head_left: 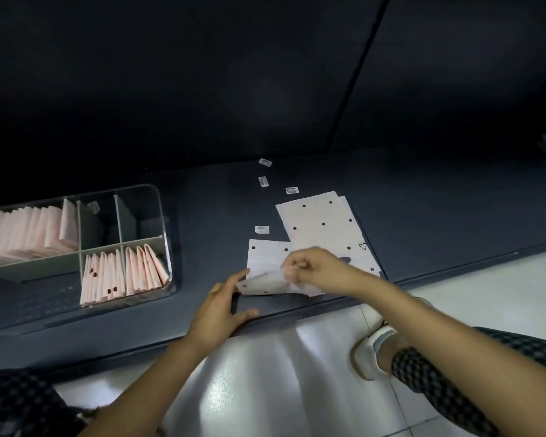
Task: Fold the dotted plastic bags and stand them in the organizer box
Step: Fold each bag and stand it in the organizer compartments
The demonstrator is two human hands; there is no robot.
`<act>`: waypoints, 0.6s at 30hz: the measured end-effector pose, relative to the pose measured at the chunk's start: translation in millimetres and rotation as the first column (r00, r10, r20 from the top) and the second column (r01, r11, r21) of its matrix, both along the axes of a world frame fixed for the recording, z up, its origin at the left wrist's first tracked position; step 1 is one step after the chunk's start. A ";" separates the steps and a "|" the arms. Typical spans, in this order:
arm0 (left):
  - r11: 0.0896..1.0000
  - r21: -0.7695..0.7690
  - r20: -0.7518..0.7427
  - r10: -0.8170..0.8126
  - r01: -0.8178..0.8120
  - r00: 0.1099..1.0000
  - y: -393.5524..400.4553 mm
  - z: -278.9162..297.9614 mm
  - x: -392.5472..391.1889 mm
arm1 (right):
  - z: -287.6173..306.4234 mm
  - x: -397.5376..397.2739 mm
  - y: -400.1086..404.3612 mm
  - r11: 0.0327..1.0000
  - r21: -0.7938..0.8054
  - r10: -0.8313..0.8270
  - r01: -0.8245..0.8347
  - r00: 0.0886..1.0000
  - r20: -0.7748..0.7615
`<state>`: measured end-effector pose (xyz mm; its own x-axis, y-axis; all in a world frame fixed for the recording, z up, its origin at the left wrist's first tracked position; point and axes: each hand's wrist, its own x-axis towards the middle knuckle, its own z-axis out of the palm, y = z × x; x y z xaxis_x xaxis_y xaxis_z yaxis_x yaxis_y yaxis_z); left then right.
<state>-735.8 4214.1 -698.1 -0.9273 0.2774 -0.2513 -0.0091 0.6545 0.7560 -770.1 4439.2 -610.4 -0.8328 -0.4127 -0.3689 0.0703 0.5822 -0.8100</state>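
A white plastic bag with black dots [265, 263] lies near the front edge of the dark table, its near part lifted and curled. My right hand [309, 266] pinches that lifted edge from above. My left hand [224, 304] lies flat with straight fingers beside the bag's left corner, fingertips touching it. A stack of unfolded dotted bags [322, 222] lies just behind, to the right. The clear organizer box [158, 197] stands at the left, with folded pinkish bags upright in its front and left compartments.
Several small white labels [261, 229] are scattered on the dark table [423, 200] behind the bags. A dark cabinet wall rises at the back. Below the table edge are white floor tiles and my white shoe [369, 351].
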 end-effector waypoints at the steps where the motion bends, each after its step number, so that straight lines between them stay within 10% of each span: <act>1: 0.998 0.038 0.014 0.057 -0.058 0.998 2.8 -0.2 -2.6 | 1.6 -13.0 1.9 1.000 0.003 0.007 -0.008 0.999 0.050; 9: 0.950 0.055 0.049 0.305 -0.307 0.951 20.9 -3.1 -22.8 | -22.3 -84.2 9.6 0.954 0.287 -0.166 0.089 0.952 0.256; 18: 0.947 -0.061 -0.018 0.315 -0.315 0.949 28.8 -2.4 -24.4 | -48.2 -91.9 -2.2 0.896 0.443 -0.087 0.035 0.992 0.096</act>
<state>-760.2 4242.8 -700.4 -0.9668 -0.0451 -0.2513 -0.2168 0.6651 0.7146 -862.0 4437.0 -658.6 -0.7943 -0.1370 -0.5918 0.1912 0.8684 -0.4575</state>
